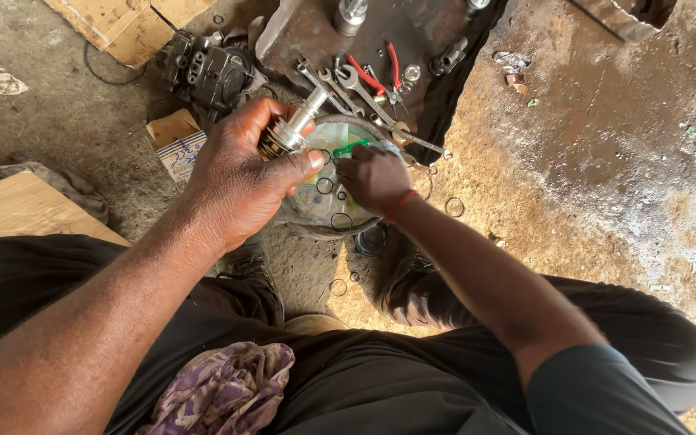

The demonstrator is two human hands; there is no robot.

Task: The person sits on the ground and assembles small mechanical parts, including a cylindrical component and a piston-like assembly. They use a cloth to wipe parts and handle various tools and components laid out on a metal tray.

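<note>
The person sits low over a dirt floor (606,161), knees apart, looking down at both hands. The left hand (235,177) is wrapped firmly around a metal shaft (296,129), a bright cylindrical part with a darker ribbed end buried in the palm; its polished tip points up and away toward the tools. The right hand (372,177), with a red band (400,205) at the wrist, is curled with fingertips pinched together just beside the shaft; whether it grips anything cannot be told. It rests over a clear plastic bag (324,193) holding several black rubber rings and a small green piece (350,148). The bag lies on a round pan (316,229) on the floor, between the person's shoes. More loose rings (454,207) lie scattered on the ground nearby. Beyond the hands, a dark metal plate (316,32) carries several wrenches (348,84) and red-handled pliers (380,72). A purple patterned rag (223,387) sits on the person's lap.
</note>
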